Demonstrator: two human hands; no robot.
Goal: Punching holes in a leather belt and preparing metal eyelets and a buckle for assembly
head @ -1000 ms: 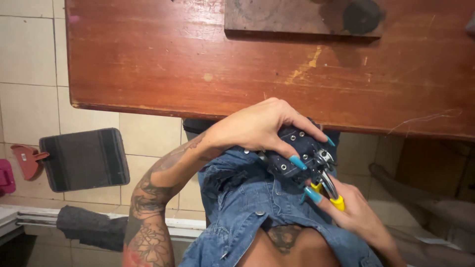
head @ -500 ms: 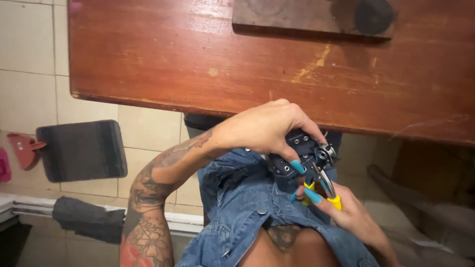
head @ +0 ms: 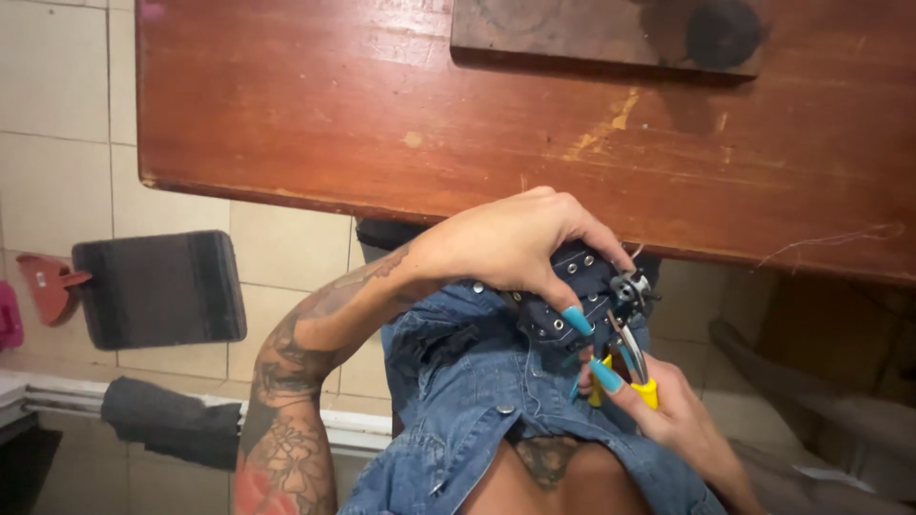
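Here the left hand (head: 510, 248) curls down over a dark studded strap (head: 563, 305), its fingers pressed onto the material and the thumb tucked under, so the strap is pinched just in front of the person's lap. The strap carries a row of small metal eyelets and lies on top of a blue denim garment (head: 477, 401) bunched below it. The right hand (head: 673, 415) comes up from the lower right with its fingers closed round the yellow handles of a pair of pliers (head: 630, 358); the metal head of the tool meets the strap's end right beside the left fingertips.

Just above the hands runs the near edge of a worn reddish wooden table (head: 382, 114), which overhangs them and hides whatever lies further forward. On the table's far side sits a darker wooden board (head: 572, 33) with a round black object (head: 722, 33) on it. A loose thread (head: 830, 243) trails off the table edge at the right. On the tiled floor to the left stand a dark grey pad (head: 157, 286) with a red handle (head: 48, 281) beside it, and a folded grey cloth (head: 172, 420) nearer the wall.
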